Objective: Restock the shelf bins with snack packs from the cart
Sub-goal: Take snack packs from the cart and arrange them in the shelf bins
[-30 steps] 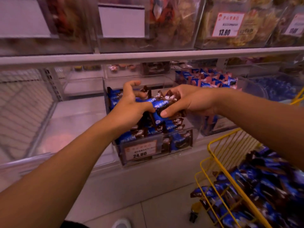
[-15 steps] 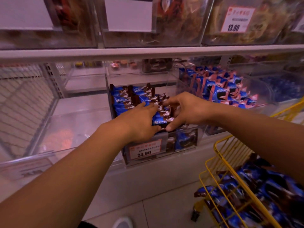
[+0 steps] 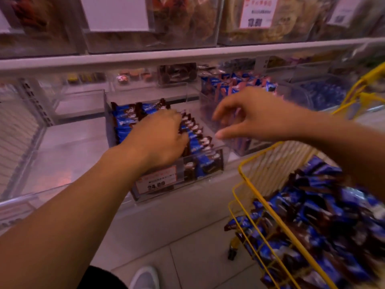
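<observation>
The snack packs [image 3: 195, 136] are small, shiny blue-and-brown pillow shapes, and they stand in neat rows inside a clear plastic bin [image 3: 210, 163] on the low shelf [image 3: 62, 147]. Your left hand [image 3: 158, 138] lies on top of the rows with its fingers curled down among the packs (its fingertips are hidden, so you cannot tell if it grips one or only presses). Your right hand [image 3: 256, 115] hangs in the air just to the right of the bin, fingers loosely bent and apart, and it holds nothing. A price tag [image 3: 156, 180] sits on the front wall of the bin, but its print is too blurry to read well.

To the right is a second clear bin [image 3: 218, 105] with blue-and-pink packs; your right hand covers part of it. Lower right, the yellow wire cart [image 3: 268, 209] holds a big loose heap of more blue packs [image 3: 325, 207], and the edge of the picture cuts it off. The shelf to the left is smooth and pale. Above, a white shelf edge [image 3: 187, 55] carries more clear boxes with brownish snacks, all smeared. At the bottom, a light shoe [image 3: 145, 278] stands on the tiled floor [image 3: 187, 247].
</observation>
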The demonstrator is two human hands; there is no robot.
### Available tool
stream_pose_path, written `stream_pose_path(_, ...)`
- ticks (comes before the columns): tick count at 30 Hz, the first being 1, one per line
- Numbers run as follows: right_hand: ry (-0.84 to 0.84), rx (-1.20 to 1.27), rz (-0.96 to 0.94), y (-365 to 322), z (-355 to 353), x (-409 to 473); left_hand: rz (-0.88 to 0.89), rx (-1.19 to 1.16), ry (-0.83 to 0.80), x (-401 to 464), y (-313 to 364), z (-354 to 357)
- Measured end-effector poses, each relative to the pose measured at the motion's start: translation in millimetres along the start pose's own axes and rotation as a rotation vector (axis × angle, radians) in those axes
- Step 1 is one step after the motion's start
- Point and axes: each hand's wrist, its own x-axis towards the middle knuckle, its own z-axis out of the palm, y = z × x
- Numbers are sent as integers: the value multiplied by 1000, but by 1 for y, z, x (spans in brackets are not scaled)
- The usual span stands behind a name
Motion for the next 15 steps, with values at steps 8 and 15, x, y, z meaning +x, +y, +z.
stream_pose_path(8, -1094, -187, 581, 88, -4, -145, 627, -186, 74, 0, 180, 32)
stream_pose_path(15, -1064, -588, 415, 116, 47, -172, 511, 388, -815, 22, 240, 120)
